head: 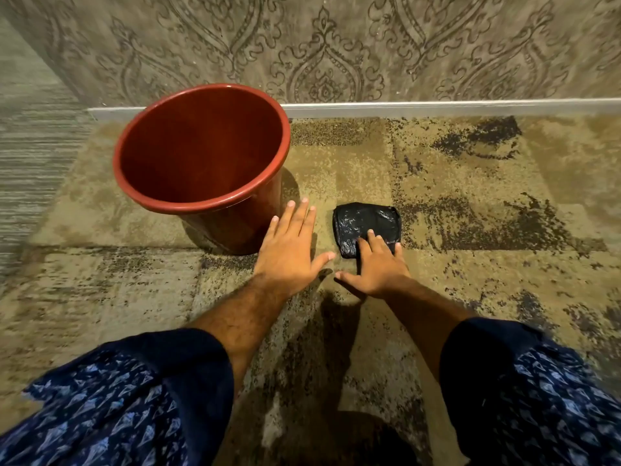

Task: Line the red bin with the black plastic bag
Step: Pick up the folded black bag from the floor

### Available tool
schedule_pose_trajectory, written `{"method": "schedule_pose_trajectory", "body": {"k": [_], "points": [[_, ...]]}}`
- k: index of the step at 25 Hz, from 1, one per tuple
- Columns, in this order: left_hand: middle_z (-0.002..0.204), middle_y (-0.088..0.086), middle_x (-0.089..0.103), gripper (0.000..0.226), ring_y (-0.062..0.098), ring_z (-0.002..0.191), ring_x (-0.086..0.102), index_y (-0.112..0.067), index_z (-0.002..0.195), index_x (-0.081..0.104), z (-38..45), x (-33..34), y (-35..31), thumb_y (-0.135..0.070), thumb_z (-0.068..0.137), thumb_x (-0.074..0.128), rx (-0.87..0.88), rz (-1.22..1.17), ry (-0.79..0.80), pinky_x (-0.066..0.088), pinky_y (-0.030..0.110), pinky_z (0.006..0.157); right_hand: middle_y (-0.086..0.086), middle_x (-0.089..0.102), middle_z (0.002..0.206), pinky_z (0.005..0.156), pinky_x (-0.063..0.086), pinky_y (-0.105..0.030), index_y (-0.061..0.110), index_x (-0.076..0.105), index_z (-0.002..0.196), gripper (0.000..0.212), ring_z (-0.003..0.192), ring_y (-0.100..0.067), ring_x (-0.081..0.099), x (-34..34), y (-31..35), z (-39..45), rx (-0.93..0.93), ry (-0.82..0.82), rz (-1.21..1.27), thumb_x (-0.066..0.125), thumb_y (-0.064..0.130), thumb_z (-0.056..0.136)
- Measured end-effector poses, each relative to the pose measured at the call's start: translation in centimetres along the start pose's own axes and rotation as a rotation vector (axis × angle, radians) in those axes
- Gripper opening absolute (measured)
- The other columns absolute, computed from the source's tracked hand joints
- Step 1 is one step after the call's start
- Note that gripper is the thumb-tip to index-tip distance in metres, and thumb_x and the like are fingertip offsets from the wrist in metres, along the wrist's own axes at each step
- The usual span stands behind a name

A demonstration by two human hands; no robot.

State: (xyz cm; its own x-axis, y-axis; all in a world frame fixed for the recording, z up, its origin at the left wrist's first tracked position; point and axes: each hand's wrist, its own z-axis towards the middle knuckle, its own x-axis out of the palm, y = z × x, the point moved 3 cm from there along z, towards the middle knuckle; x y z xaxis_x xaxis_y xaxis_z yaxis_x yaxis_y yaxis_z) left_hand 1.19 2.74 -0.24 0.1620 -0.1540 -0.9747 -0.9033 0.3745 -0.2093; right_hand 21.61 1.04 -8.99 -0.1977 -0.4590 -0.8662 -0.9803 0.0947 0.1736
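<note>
The red bin (201,146) stands upright and empty on the carpet, left of centre, its mouth open toward me. The black plastic bag (366,223) lies folded into a small flat square on the carpet just right of the bin. My right hand (376,264) rests with its fingertips on the bag's near edge, fingers apart, not gripping it. My left hand (289,250) hovers flat and spread beside the bin's base, between bin and bag, holding nothing.
A patterned beige and dark carpet (470,203) covers the floor. A wall with ornate wallpaper (369,55) and a pale skirting strip (437,107) runs close behind the bin. Blue patterned sleeves fill the bottom corners.
</note>
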Motion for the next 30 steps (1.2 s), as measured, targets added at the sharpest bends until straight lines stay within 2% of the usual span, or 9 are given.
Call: {"method": "schedule_pose_trajectory", "body": {"k": [7,12,14,17,20,22,25,28,30], "points": [[0.181,0.000,-0.006,0.095,0.021,0.167,-0.010,-0.020,0.171,0.004,0.0,1.1,1.0,-0.069,0.099,0.043,-0.005,-0.031,0.096,0.005,0.051,0.135,-0.010,0.006,0.183,0.126,-0.017,-0.070,0.014,0.022,0.172,0.110,0.170,-0.028,0.007,1.3,-0.5,0.9,-0.008,0.097,-0.062,0.051,0.079,0.088],[0.181,-0.002,-0.003,0.099,0.020,0.167,-0.006,-0.021,0.171,0.008,0.6,1.6,1.1,-0.054,0.097,0.064,-0.051,-0.250,0.282,0.009,0.050,0.135,-0.008,0.048,0.167,0.131,-0.011,-0.067,0.013,0.055,0.154,0.077,0.156,-0.025,0.043,0.4,-0.1,0.4,-0.027,-0.047,0.097,0.072,0.015,0.079],[0.181,0.000,0.006,0.098,0.022,0.167,0.004,-0.019,0.170,0.015,1.6,1.7,0.9,-0.047,0.095,0.071,-0.101,-0.400,0.297,0.014,0.047,0.135,-0.003,0.072,0.137,0.132,0.019,-0.064,0.022,0.073,0.129,0.051,0.131,-0.023,0.067,-0.9,-0.4,0.4,-0.004,-0.260,0.321,0.073,0.001,0.082],[0.176,0.004,0.027,0.094,0.023,0.161,0.028,-0.018,0.168,0.026,3.0,1.6,0.0,-0.034,0.092,0.079,-0.146,-0.606,0.224,0.024,0.030,0.127,0.003,0.076,0.097,0.104,0.061,-0.050,0.027,0.073,0.094,0.032,0.096,-0.017,0.073,-3.8,-0.8,0.9,0.086,-0.360,0.939,0.077,-0.004,0.089],[0.162,-0.011,0.039,0.093,0.005,0.144,0.036,-0.022,0.167,0.028,3.4,1.0,-1.2,-0.019,0.091,0.082,-0.220,-0.883,0.155,0.037,0.014,0.109,-0.006,0.075,0.095,0.091,0.063,-0.044,0.012,0.073,0.106,0.026,0.097,-0.026,0.071,-7.5,-1.1,1.0,0.086,-0.282,1.471,0.062,-0.009,0.096],[0.154,-0.021,0.040,0.097,0.001,0.142,0.037,-0.029,0.164,0.033,3.8,0.6,-1.4,-0.023,0.083,0.088,-0.225,-1.012,0.076,0.044,0.023,0.116,-0.013,0.078,0.101,0.086,0.063,-0.041,0.006,0.072,0.114,0.031,0.095,-0.029,0.074,-9.3,-1.6,0.5,-0.006,-0.144,1.755,0.049,-0.005,0.097],[0.159,-0.008,0.053,0.104,0.009,0.141,0.052,-0.032,0.161,0.036,4.3,0.8,-1.1,-0.029,0.074,0.093,-0.227,-1.043,0.073,0.043,0.033,0.119,-0.020,0.079,0.112,0.094,0.065,-0.046,0.001,0.069,0.123,0.035,0.096,-0.029,0.077,-10.3,-2.5,-0.2,-0.114,-0.030,1.948,0.042,-0.002,0.101],[0.130,0.019,0.074,0.046,0.032,0.117,0.073,-0.013,0.129,0.066,5.0,-0.1,-1.5,-0.008,0.087,0.083,-0.297,-1.208,0.040,0.060,0.048,0.104,-0.023,0.075,0.131,0.108,0.057,-0.059,0.003,0.065,0.136,0.032,0.116,-0.037,0.074,-9.7,-3.6,0.7,0.094,-0.166,1.872,0.052,0.011,0.109],[0.107,0.017,0.079,0.009,0.034,0.101,0.076,-0.012,0.099,0.072,5.3,-1.5,-2.2,-0.015,0.094,0.078,-0.373,-1.264,-0.056,0.062,0.052,0.095,-0.017,0.071,0.141,0.113,0.053,-0.059,0.016,0.063,0.138,0.038,0.127,-0.036,0.070,-9.4,-4.1,0.3,0.318,-0.286,1.692,0.059,0.039,0.108]]}}
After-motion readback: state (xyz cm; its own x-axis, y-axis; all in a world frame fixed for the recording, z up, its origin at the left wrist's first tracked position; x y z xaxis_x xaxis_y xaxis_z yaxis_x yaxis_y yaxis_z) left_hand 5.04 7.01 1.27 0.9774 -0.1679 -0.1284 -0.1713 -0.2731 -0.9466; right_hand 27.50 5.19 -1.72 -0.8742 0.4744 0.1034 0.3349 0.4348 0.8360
